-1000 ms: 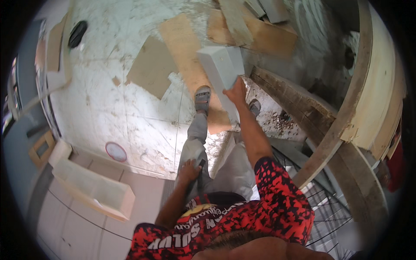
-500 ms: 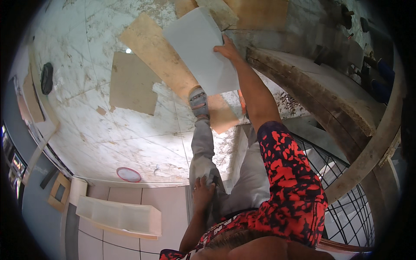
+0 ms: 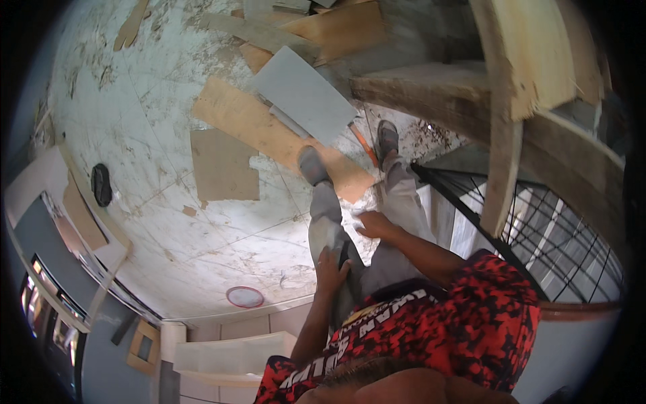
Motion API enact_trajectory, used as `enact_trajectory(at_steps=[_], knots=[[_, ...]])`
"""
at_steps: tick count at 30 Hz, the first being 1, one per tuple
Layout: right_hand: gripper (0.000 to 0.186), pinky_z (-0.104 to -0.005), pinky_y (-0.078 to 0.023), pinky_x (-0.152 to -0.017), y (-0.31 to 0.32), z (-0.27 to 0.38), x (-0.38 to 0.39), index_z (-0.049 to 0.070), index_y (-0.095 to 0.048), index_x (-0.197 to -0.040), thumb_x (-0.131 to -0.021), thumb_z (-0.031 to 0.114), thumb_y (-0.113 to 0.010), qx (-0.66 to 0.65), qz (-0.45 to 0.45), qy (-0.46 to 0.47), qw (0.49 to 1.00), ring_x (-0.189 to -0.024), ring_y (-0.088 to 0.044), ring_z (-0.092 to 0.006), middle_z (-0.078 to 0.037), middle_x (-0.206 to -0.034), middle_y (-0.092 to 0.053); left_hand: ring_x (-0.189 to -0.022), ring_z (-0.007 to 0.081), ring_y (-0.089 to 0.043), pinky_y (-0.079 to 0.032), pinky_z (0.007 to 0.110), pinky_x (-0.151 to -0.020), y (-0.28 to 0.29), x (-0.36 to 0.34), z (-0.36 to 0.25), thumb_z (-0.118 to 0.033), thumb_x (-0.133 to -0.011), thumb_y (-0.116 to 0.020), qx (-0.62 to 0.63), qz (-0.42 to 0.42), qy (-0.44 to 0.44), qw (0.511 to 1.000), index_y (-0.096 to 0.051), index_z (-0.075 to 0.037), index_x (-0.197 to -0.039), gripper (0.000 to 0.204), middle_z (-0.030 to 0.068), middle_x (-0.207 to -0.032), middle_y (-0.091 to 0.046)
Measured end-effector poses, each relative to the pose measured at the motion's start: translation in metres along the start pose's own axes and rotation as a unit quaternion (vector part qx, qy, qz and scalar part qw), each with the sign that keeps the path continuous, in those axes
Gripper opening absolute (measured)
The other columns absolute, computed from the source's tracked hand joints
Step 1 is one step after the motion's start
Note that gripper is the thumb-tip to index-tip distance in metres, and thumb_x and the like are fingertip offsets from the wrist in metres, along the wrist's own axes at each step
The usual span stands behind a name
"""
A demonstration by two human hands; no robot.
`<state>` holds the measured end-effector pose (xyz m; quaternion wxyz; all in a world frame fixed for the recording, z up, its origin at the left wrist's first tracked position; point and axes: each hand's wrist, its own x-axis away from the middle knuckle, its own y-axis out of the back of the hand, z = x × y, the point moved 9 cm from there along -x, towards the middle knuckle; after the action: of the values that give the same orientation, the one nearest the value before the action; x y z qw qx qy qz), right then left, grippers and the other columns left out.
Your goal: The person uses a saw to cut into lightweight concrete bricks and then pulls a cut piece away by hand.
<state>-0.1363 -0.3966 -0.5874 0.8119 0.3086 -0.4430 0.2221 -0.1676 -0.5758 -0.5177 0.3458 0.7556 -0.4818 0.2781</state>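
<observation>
My left hand [image 3: 331, 271] rests on my left trouser leg near the knee, its fingers spread over the cloth and nothing visible in them. Close to my right knee, my right hand [image 3: 375, 225] hangs with its fingers loosely apart and holds nothing. Past my feet lies a smooth pale grey panel [image 3: 306, 91], slanted across a long light-brown board [image 3: 245, 118]. A narrow grey strip [image 3: 288, 121] shows along the panel's left edge. An orange strip-like thing [image 3: 363, 143] lies between the panel and my right sandal [image 3: 387, 137]; its kind is unclear.
A brown flat sheet [image 3: 225, 165] lies left of the board, with more wooden pieces [image 3: 343, 30] beyond. On the right stand a rough timber beam [image 3: 431, 84], an upright post [image 3: 506, 155] and a black metal grid [image 3: 562, 236]. A red-rimmed disc [image 3: 245, 296] lies at lower left.
My right hand has let go of the grey panel and drawn back to my right knee. The panel lies flatter on the boards. My left hand stays on my leg; the view has shifted.
</observation>
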Motion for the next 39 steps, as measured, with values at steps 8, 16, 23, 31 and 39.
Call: enact_trajectory(at_steps=[8, 16, 23, 31, 39], knots=[[0.027, -0.051, -0.039, -0.089, 0.035, 0.053, 0.22, 0.012, -0.067, -0.092, -0.076, 0.033, -0.063, 0.146, -0.004, 0.059, 0.988, -0.1, -0.058, -0.0287, -0.012, -0.096, -0.063, -0.118, 0.0328, -0.05, -0.038, 0.054, -0.093, -0.004, 0.065, -0.076, -0.034, -0.082, -0.06, -0.279, 0.29, -0.15, 0.903, -0.061, -0.013, -0.107, 0.032, 0.0094, -0.118, -0.058], [0.03, -0.0436, -0.048, -0.069, -0.01, 0.022, 0.255, 0.002, -0.067, -0.09, -0.071, 0.022, -0.058, -0.114, 0.163, 0.067, 0.978, -0.078, -0.064, -0.0354, -0.022, -0.085, -0.066, -0.098, 0.0367, -0.061, -0.047, 0.045, -0.085, -0.028, 0.099, -0.064, -0.032, -0.086, -0.056, 0.0, 0.342, -0.239, 0.909, -0.06, -0.008, -0.112, 0.035, 0.0183, -0.104, -0.065], [0.032, -0.0394, -0.047, -0.07, 0.011, -0.11, 0.162, 0.003, -0.067, -0.097, -0.079, 0.027, -0.056, -0.109, 0.06, -0.027, 0.992, -0.073, -0.06, -0.0242, -0.015, -0.084, -0.068, -0.097, 0.0203, -0.059, -0.048, 0.033, -0.083, 0.035, -0.134, -0.166, -0.041, -0.092, -0.055, 0.049, 0.048, -0.232, 0.97, -0.059, -0.004, -0.118, 0.045, 0.0093, -0.105, -0.064], [0.035, -0.0417, -0.048, -0.083, 0.239, -0.275, 0.194, 0.0, -0.062, -0.107, -0.088, 0.029, -0.059, -0.198, -0.733, 0.007, 0.651, -0.092, -0.061, -0.0371, -0.022, -0.099, -0.064, -0.113, 0.0211, -0.051, -0.041, 0.038, -0.096, 0.055, -0.306, -0.375, -0.041, -0.098, -0.043, 0.282, -0.01, -0.432, 0.856, -0.045, -0.001, -0.132, 0.052, 0.012, -0.125, -0.051], [0.035, -0.043, -0.043, -0.092, 0.418, -0.19, 0.201, 0.004, -0.063, -0.107, -0.088, 0.032, -0.059, 0.217, -0.79, 0.184, 0.544, -0.106, -0.055, -0.0338, -0.015, -0.117, -0.058, -0.102, 0.0217, -0.057, -0.048, 0.036, -0.087, 0.067, -0.425, -0.384, -0.037, -0.099, -0.04, 0.329, 0.041, -0.571, 0.751, -0.045, -0.003, -0.128, 0.045, 0.0104, -0.113, -0.056]])
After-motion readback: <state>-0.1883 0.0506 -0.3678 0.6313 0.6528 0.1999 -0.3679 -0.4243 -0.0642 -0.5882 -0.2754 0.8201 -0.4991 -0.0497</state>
